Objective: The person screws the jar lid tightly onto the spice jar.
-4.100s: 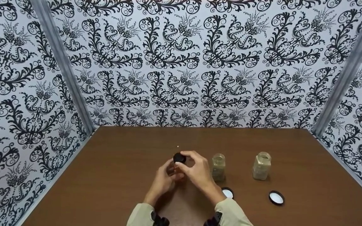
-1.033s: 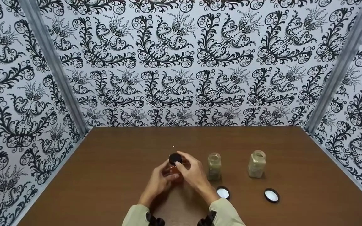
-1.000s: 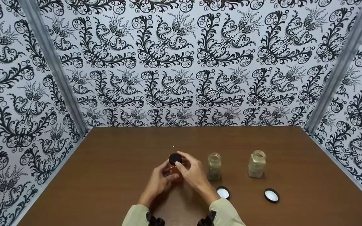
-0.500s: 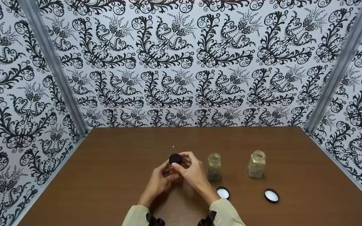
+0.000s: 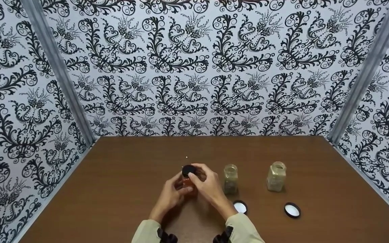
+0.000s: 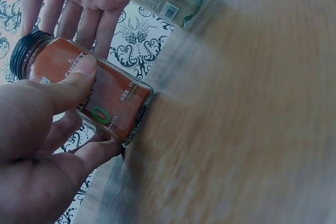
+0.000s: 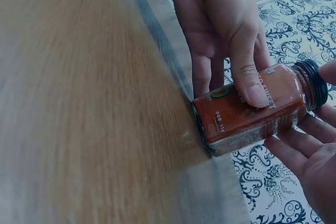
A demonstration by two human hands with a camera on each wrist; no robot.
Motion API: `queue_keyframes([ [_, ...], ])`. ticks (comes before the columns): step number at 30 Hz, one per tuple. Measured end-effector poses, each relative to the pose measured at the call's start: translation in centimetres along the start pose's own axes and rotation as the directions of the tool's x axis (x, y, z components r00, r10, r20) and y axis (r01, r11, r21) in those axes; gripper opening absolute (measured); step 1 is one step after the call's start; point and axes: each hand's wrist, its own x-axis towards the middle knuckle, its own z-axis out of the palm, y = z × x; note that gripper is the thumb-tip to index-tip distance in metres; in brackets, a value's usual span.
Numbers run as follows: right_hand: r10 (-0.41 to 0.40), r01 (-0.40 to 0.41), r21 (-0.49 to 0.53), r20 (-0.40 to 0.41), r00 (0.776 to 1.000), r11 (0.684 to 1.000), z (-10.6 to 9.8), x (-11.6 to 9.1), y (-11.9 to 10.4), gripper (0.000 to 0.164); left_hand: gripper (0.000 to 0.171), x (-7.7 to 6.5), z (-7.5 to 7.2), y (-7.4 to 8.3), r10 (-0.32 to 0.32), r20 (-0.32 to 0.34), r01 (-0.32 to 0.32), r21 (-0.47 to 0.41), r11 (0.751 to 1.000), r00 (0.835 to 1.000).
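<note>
Holding a glass jar of orange-red spice (image 5: 188, 183) roughly upright at the bench (image 5: 130, 168), cannot tell whether touching it. Clasping the body in the left grip (image 5: 172, 194); pinching the black screw cap (image 5: 188, 169) in the right grip (image 5: 209, 183). Showing, to the right, two uncapped glass jars (image 5: 276, 179), and nearer, two upturned white-lined black lids (image 5: 292, 210).

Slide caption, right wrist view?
Left hand grips a squarish clear-glass jar of red-orange powder; right hand holds its ridged black lid.
</note>
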Motion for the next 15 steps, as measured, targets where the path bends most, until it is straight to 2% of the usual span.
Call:
queue_keyframes([
  [7, 0.022, -0.022, 0.032, -0.007, 1.000, 0.999, 0.21, 0.16, 0.11, 0.035, 0.065, 0.04, -0.03, 0.01, -0.001, -0.004, 0.001, 0.007, 1.000, 1.000],
  [15, -0.014, 0.014, 0.020, 0.014, 1.000, 1.000, -0.04, 0.04, 0.09, 0.037, 0.064, 0.01, -0.07, 0.05, 0.006, 0.010, -0.005, -0.009, 1.000, 1.000],
])
